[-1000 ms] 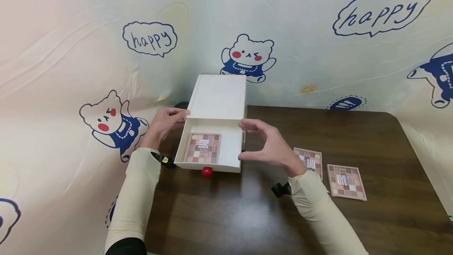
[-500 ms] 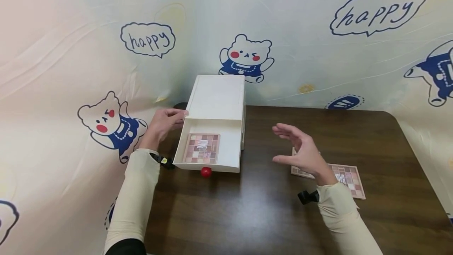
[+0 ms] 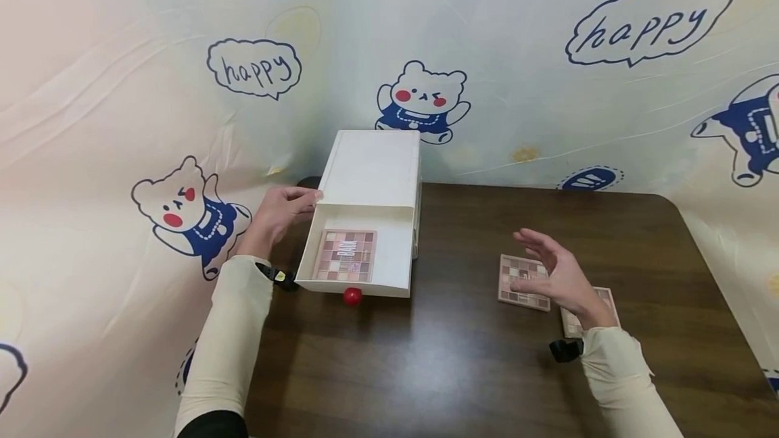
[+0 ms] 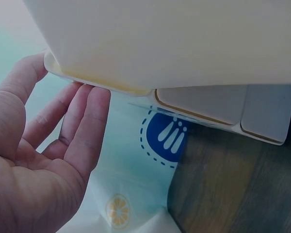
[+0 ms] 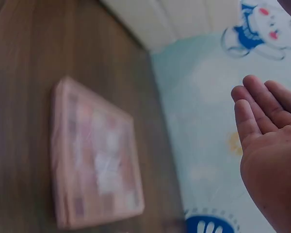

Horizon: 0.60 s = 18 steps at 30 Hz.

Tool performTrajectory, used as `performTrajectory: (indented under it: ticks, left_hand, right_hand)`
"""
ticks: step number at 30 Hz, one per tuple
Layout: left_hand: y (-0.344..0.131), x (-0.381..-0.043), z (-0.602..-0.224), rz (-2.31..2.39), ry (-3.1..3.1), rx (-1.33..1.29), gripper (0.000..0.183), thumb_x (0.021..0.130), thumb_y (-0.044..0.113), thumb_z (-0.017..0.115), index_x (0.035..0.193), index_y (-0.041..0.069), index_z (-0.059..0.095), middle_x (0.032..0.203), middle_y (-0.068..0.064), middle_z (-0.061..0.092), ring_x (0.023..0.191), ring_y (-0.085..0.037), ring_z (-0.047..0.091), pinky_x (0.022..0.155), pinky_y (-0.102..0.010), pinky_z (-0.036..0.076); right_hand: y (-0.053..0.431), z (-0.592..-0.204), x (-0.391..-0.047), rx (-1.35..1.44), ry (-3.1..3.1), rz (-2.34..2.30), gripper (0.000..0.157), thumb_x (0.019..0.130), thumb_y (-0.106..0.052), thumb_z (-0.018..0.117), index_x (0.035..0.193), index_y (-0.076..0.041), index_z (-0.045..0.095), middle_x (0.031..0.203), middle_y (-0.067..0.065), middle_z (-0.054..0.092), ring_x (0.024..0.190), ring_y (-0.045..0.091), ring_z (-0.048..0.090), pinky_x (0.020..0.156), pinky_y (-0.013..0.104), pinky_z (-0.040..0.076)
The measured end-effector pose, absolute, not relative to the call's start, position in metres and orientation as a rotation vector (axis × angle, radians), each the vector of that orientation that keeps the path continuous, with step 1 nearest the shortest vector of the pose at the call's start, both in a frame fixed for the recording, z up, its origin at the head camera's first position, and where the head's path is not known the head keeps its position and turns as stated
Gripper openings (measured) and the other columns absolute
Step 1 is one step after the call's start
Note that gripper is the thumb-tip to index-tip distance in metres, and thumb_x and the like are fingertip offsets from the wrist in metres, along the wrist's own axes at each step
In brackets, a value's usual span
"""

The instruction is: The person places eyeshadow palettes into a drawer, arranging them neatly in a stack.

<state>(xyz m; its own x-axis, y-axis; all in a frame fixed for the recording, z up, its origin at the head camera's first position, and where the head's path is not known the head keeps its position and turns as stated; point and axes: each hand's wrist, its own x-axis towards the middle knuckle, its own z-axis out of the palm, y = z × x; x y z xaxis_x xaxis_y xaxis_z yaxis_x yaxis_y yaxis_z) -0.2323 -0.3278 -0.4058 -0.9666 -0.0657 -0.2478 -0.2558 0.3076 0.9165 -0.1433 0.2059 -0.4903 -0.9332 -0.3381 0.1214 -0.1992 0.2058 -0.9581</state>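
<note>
My left hand (image 3: 282, 215) holds the left front corner of a white drawer box (image 3: 371, 167). In the left wrist view, its thumb and fingertips (image 4: 99, 97) meet the box's edge. The drawer (image 3: 392, 255) is pulled out, with a red round knob (image 3: 352, 297) at its front. Inside lies one eyeshadow palette (image 3: 345, 255), on the left. My right hand (image 3: 562, 282) hovers with thumb and fingers spread, holding nothing. In the head view it partly covers a second palette (image 3: 517, 293) and a third palette (image 3: 605, 299) on the table.
The dark wooden table (image 3: 450, 370) stretches to the front and right. A patterned cloth (image 3: 499, 32) with bears and "happy" bubbles hangs behind and to the left. The box's side (image 4: 203, 102) shows in the left wrist view.
My right hand has left the drawer's right edge and moved right, over the palettes on the table. My left hand stays at the box corner; the drawer keeps its place.
</note>
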Motion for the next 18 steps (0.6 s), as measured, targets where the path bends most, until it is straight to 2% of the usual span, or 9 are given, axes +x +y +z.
performTrajectory:
  ticks: [3,6,10,18]
  left_hand:
    - [-0.329,-0.232,-0.405,1.728,2.410,-0.296,0.057,0.088,0.035,0.079,0.129,-0.002,0.064,0.128,-0.022,0.061,0.107,-0.034,0.066,0.097,-0.047,0.052]
    - [-0.329,-0.232,-0.405,1.719,2.420,-0.297,0.057,0.088,0.035,0.079,0.128,-0.003,0.064,0.127,-0.022,0.061,0.106,-0.033,0.067,0.096,-0.046,0.053]
    - [-0.329,-0.231,-0.406,1.717,2.426,-0.290,0.057,0.088,0.035,0.079,0.128,-0.003,0.065,0.127,-0.022,0.061,0.106,-0.034,0.067,0.097,-0.048,0.052]
    - [-0.328,-0.232,-0.406,1.711,2.429,-0.281,0.058,0.087,0.037,0.080,0.128,-0.002,0.065,0.127,-0.022,0.061,0.107,-0.034,0.067,0.101,-0.051,0.049]
  right_hand:
    - [0.215,-0.502,-0.148,-0.498,2.398,-1.757,0.096,0.074,-0.006,0.090,0.154,-0.012,0.037,0.151,0.009,0.045,0.139,0.024,0.040,0.107,0.018,0.038]
    - [0.223,-0.512,-0.153,-0.468,2.449,-1.651,0.100,0.073,-0.012,0.092,0.155,-0.007,0.034,0.151,0.014,0.044,0.139,0.037,0.037,0.115,0.040,0.035]
    - [0.232,-0.523,-0.158,-0.406,2.532,-1.457,0.107,0.071,-0.023,0.094,0.155,-0.003,0.031,0.154,0.018,0.041,0.139,0.044,0.034,0.109,0.066,0.030]
    - [0.247,-0.540,-0.165,-0.384,2.681,-1.078,0.119,0.065,-0.038,0.096,0.153,0.005,0.029,0.152,0.029,0.036,0.136,0.050,0.034,0.106,0.069,0.032]
